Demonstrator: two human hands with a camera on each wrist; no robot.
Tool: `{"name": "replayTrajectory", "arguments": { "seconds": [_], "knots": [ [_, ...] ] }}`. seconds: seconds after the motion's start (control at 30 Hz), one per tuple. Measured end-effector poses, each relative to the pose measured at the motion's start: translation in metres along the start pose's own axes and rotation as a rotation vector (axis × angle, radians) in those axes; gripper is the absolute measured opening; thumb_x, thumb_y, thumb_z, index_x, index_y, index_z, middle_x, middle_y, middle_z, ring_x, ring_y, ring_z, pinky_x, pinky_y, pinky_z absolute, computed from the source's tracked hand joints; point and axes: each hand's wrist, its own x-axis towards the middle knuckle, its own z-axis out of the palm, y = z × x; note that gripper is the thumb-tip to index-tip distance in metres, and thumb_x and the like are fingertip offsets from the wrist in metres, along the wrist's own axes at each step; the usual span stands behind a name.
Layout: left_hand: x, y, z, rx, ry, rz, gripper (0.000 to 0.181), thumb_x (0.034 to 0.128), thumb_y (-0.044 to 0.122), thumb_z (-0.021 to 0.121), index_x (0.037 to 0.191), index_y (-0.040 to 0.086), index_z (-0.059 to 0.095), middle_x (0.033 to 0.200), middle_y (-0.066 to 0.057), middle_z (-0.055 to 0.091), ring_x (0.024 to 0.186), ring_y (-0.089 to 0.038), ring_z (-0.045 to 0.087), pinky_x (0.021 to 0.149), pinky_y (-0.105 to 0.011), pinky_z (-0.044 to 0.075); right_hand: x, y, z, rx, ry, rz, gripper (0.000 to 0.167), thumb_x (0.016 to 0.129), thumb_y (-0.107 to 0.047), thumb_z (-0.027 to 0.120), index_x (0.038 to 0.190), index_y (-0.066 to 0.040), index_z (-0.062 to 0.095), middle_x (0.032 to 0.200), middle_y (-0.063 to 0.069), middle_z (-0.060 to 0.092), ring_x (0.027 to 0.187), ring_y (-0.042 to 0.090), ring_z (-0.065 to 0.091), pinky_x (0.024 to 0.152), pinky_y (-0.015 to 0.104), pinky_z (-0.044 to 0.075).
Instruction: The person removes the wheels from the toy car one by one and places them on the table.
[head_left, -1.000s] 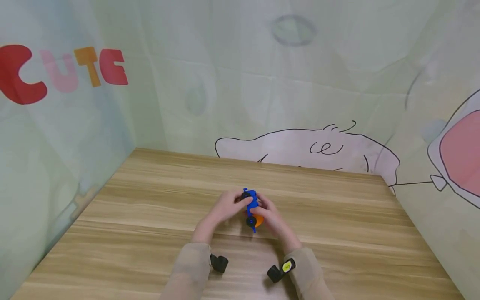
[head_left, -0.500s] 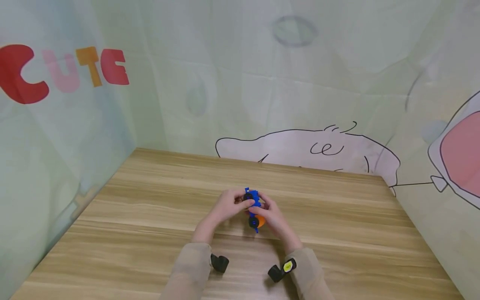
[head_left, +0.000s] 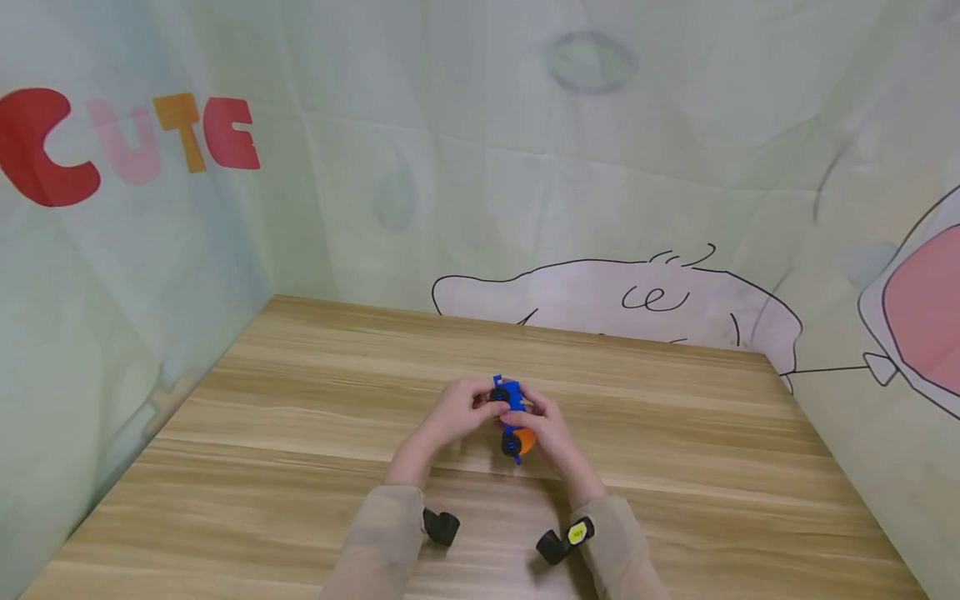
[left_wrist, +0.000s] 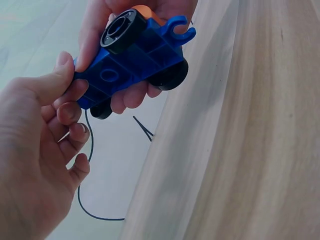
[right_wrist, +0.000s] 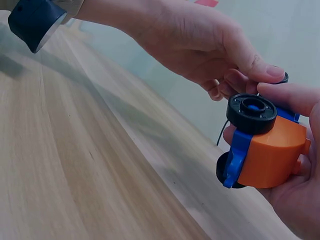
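Both hands hold a small toy vehicle with a blue chassis (left_wrist: 127, 70) and black wheels above the table. In the left wrist view its ribbed underside faces the camera, and a blue open hook (left_wrist: 179, 32) sticks out at one end. My left hand (head_left: 453, 415) pinches the opposite end between thumb and index finger; its other fingers are loosely curled. Gripping the vehicle's body from the other side is my right hand (head_left: 549, 429). A rounded orange part (right_wrist: 275, 152) on the chassis lies against the right palm. The fingers hide part of the body.
Beneath the hands is a wood-grain table (head_left: 300, 400). Printed cloth walls (head_left: 360, 167) stand behind it and at both sides. Dark wrist cameras (head_left: 441, 527) project inward from the beige sleeves.
The toy vehicle has shifted slightly to the right in the head view, and its angle has changed a little. Both hands keep their hold.
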Motion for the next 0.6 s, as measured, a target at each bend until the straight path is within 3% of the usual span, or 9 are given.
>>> {"name": "replayTrajectory", "arguments": {
  "seconds": [0.3, 0.6],
  "knots": [
    [0.0015, -0.0051, 0.0048, -0.047, 0.012, 0.007, 0.022, 0.0947, 0.019, 0.064, 0.079, 0.003, 0.061, 0.067, 0.002, 0.044, 0.062, -0.009, 0.039, 0.057, -0.020, 0.029, 0.0005, -0.0017, 0.0040, 0.014, 0.083, 0.021, 0.056, 0.086, -0.003, 0.061, 0.140, 0.006, 0.047, 0.100, 0.011, 0.073, 0.083, 0.015, 0.071, 0.076, 0.024, 0.056],
    [0.0020, -0.0066, 0.0101, -0.116, 0.032, 0.046, 0.027, 0.0947, 0.012, 0.062, 0.072, 0.003, 0.051, 0.067, 0.003, 0.041, 0.063, -0.009, 0.039, 0.060, -0.020, 0.030, -0.0002, -0.0018, 0.0041, 0.026, 0.115, 0.036, 0.052, 0.086, -0.005, 0.060, 0.136, 0.006, 0.051, 0.114, 0.020, 0.069, 0.085, 0.013, 0.070, 0.079, 0.025, 0.056]
  ]
}}
